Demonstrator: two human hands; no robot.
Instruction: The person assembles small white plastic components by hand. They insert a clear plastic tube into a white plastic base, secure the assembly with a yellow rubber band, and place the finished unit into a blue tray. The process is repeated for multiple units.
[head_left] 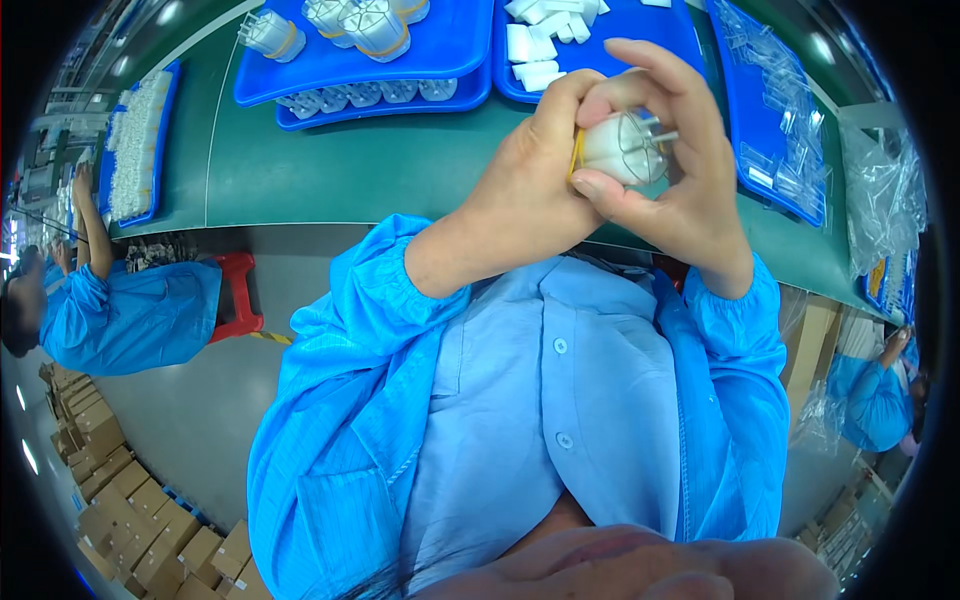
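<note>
Above the near side of the green table, my two hands hold a bundle of white and clear tube-like pieces (622, 150) with a yellow rubber band round one end. My left hand (535, 180) wraps the banded end from the left. Curled round the other end are the thumb and fingers of my right hand (700, 185), its uppermost finger arched clear of the bundle. Thin clear rods or edges stick out toward the right palm. Similar banded bundles (376, 30) stand on a blue tray (455, 55) at the back left.
Behind my hands, a blue tray (668, 38) holds white blocks (535, 45). Clear plastic parts (775, 120) fill another tray at right, beside plastic bags (880, 190). Small white pieces (138, 145) fill a tray at far left. A co-worker (130, 310) sits left near cardboard boxes (150, 520).
</note>
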